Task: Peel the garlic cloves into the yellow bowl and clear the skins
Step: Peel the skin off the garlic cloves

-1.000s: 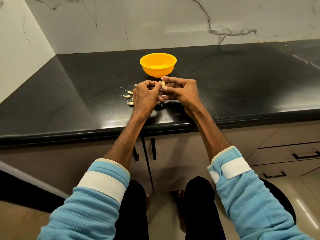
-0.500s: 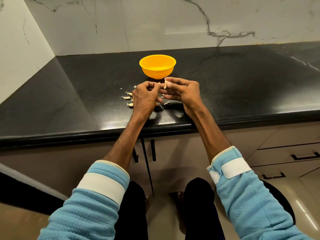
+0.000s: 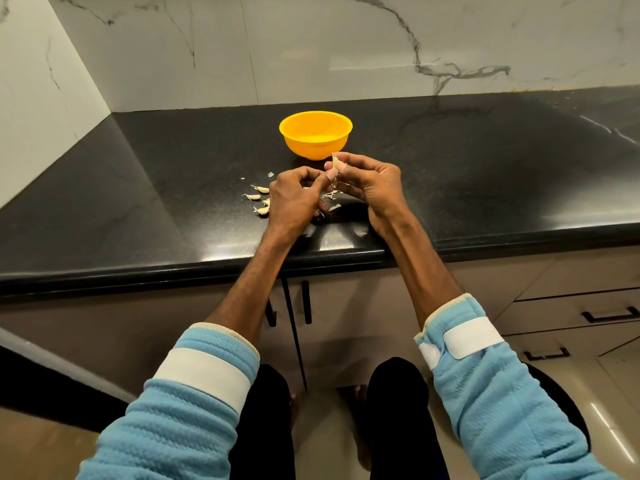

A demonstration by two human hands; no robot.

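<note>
In the head view, the right hand (image 3: 372, 188) pinched one garlic clove (image 3: 335, 163) and held it up just in front of the yellow bowl (image 3: 313, 148), likely so it could drop in once bare. The left hand (image 3: 294, 199), fingers curled, pushed its thumb on the clove's low end to pick skin off. More cloves (image 3: 258, 196) waited on the black counter (image 3: 173, 188), and skins (image 3: 330, 195) lay under the hands.
</note>
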